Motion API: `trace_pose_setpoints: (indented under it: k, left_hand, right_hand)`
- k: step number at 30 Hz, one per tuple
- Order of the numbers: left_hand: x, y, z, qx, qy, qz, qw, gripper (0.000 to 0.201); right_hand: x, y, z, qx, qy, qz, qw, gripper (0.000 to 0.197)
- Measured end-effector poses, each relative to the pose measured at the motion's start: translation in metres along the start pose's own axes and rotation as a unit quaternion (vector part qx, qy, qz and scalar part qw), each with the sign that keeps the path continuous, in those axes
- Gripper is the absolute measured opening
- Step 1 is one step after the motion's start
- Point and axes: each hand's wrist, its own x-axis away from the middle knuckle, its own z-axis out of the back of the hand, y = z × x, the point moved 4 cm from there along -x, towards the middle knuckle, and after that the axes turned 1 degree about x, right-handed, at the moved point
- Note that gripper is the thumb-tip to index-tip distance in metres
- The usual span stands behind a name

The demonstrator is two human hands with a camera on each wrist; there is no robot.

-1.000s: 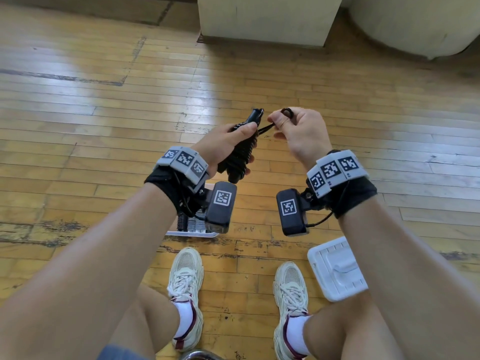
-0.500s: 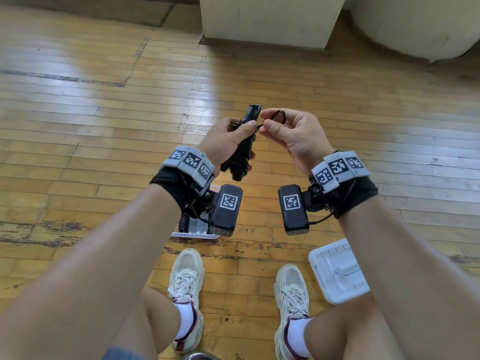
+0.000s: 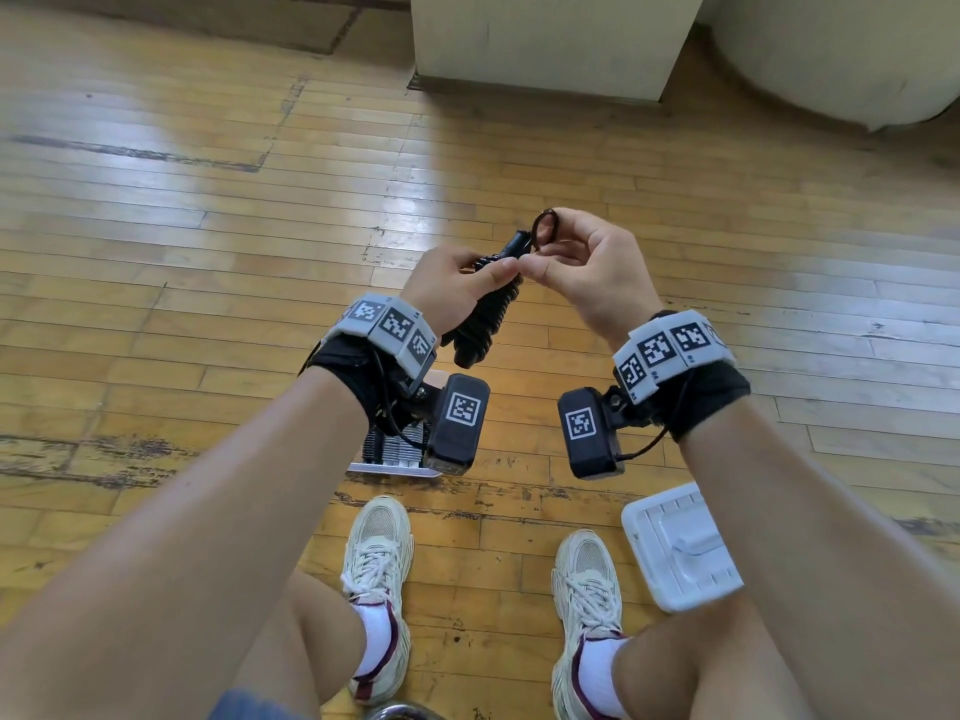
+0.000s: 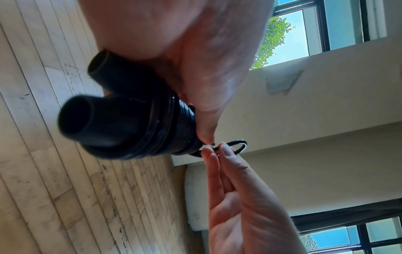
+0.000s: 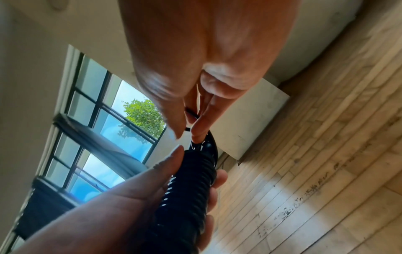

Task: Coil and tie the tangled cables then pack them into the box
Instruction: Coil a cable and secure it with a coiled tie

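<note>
A black coiled cable bundle (image 3: 485, 317) is held upright in front of me, wound tight with its plug ends sticking out (image 4: 91, 118). My left hand (image 3: 457, 283) grips the bundle, thumb across its upper part. My right hand (image 3: 582, 262) pinches a thin black elastic loop (image 3: 545, 228) at the bundle's top end, between thumb and fingertips. In the left wrist view the loop (image 4: 238, 146) shows beside the coils. The right wrist view shows the bundle (image 5: 189, 185) wrapped by my left fingers.
A white box lid or tray (image 3: 680, 545) lies on the wooden floor by my right shoe (image 3: 587, 584). Another white-edged box (image 3: 395, 454) is half hidden under my left wrist. A pale cabinet (image 3: 550, 39) stands ahead.
Both hands have come closer together. The right hand has brought the elastic loop up over the bundle's top end, and the bundle has tilted slightly.
</note>
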Motion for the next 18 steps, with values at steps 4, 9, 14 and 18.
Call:
trace_pose_setpoints:
  k: [4, 9, 14, 18]
  left_hand:
    - [0.0016, -0.0013, -0.0058, 0.004, -0.019, 0.000, 1.000, 0.031]
    - [-0.0003, -0.0023, -0.0062, -0.017, -0.007, -0.011, 1.000, 0.032]
    - [0.0005, -0.0017, -0.0075, 0.015, -0.004, 0.015, 1.000, 0.038]
    - [0.0013, -0.0011, -0.0086, 0.091, -0.022, 0.063, 0.994, 0.036]
  right_hand:
    - [-0.0008, 0.0024, 0.0015, 0.136, 0.088, 0.043, 0.986, 0.022]
    - [-0.0002, 0.0018, 0.0048, 0.158, 0.129, 0.059, 0.977, 0.025]
    - [0.0002, 0.0070, 0.0101, 0.133, 0.167, 0.031, 0.976, 0.040]
    - [0.0009, 0.0042, 0.0073, 0.084, 0.134, 0.048, 0.986, 0.033]
